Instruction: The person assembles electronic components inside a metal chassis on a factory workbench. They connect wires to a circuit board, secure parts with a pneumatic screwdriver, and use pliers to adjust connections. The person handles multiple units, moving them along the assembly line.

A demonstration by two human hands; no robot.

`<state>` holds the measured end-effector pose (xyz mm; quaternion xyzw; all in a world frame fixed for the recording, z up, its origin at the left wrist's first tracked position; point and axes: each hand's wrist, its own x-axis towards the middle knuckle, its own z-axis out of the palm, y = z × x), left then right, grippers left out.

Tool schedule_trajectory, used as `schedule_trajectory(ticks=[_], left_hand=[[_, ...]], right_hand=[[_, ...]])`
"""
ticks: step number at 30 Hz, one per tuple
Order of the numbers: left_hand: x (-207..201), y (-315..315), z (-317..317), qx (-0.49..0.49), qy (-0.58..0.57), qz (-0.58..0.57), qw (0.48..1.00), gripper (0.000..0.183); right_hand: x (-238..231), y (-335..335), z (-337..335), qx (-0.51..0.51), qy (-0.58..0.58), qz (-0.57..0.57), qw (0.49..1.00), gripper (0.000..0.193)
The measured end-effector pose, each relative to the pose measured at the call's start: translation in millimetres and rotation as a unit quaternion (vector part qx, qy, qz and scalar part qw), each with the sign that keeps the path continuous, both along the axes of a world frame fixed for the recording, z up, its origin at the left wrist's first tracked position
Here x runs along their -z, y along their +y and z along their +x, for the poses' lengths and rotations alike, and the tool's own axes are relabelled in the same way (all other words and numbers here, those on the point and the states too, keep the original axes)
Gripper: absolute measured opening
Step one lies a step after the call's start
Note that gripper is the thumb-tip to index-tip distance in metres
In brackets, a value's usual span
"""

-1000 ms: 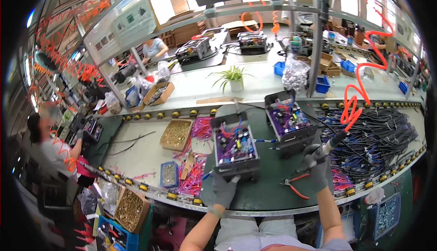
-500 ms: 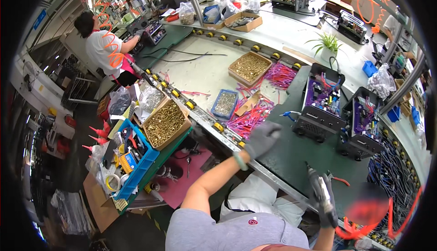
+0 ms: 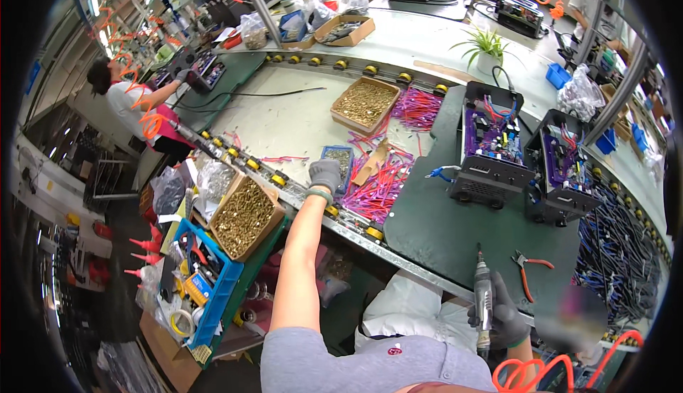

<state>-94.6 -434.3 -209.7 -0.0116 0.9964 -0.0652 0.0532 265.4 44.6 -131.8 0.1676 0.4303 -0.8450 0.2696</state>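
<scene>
Nearest the camera, the right hand (image 3: pixel 506 316), in a dark grey glove, is closed tight around a slim silver pneumatic screwdriver (image 3: pixel 484 299), held upright at the near edge of the dark green bench mat (image 3: pixel 441 229); an orange coiled air hose (image 3: pixel 541 371) runs off below it. Just beside it, on the mat, lie red-handled pliers (image 3: pixel 530 272), untouched.

To the left, the left hand (image 3: pixel 326 176), also grey-gloved, reaches out w/ arm extended over the conveyor rail w/ yellow rollers (image 3: pixel 334 211). Fingers are curled loosely at the near edge of a small blue plastic tray of screws (image 3: pixel 337 159); can't tell whether it grips anything. Loose bundles of pink and purple wires (image 3: pixel 380 183) lie right next to the tray.

Below the rail, left side: an open cardboard box of brass screws (image 3: pixel 244 216) sits next to a blue plastic bin of tools and tape (image 3: pixel 199 279).

Mid-bench, two black open-topped electronic units w/ purple circuit boards (image 3: pixel 491 144) stand side by side on the mat, well apart from both hands. Further back, a second cardboard tray of brass parts (image 3: pixel 366 103) rests on the pale bench top.

Far left, a co-worker in a white shirt (image 3: pixel 128 101) works at another station; a small green potted plant (image 3: pixel 485 43) stands on the rear bench.
</scene>
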Motion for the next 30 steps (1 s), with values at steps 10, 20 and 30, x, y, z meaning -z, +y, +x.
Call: schedule_trajectory(ticks=[10,20,30], left_hand=[[-1,-31,6,-0.124,0.041,0.248,0.960,0.024],[-54,152,127,0.247,0.080,0.532,0.806,0.014],[-37,238,159,0.346,0.043,0.490,0.799,0.017]], right_hand=[[-4,-20,-6,0.086,0.015,0.056,0.995,0.091],[-12,-21,-8,0.066,0.051,0.091,0.992,0.089],[-22,-19,-6,0.068,0.052,0.089,0.992,0.086]])
